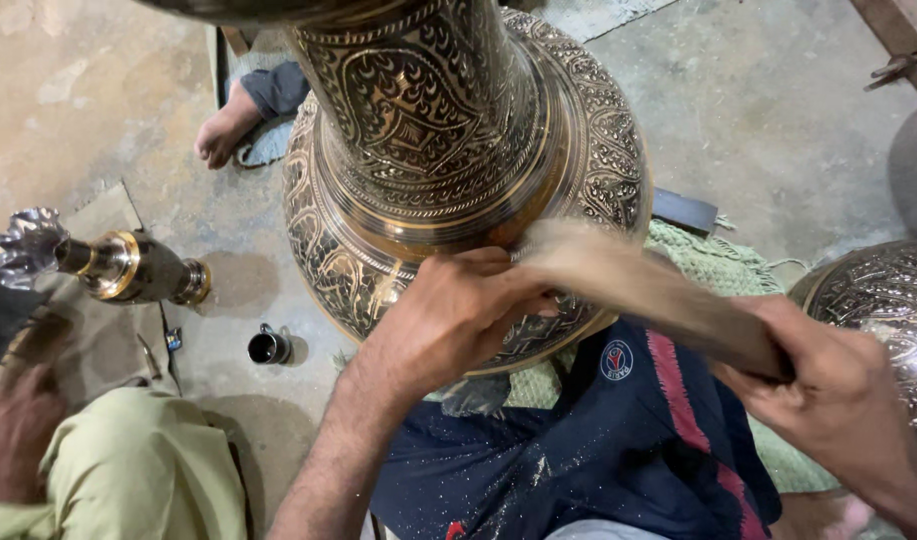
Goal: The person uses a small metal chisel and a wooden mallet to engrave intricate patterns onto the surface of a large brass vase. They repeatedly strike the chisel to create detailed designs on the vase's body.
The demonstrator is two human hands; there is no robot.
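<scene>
The right hand [838, 395] is closed around a wooden mallet [643, 290], blurred. The left hand [448, 320], fingers curled, presses a tool too hidden to name against the engraved brass vase [428, 130] just beyond it. A cup [268, 347] stands left.

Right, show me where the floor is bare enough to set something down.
Bare concrete floor top left, past the foot, and top right beyond the engraved brass vase. A small patch surrounds the black cup. Crowded around both hands, left hand and right hand.
</scene>
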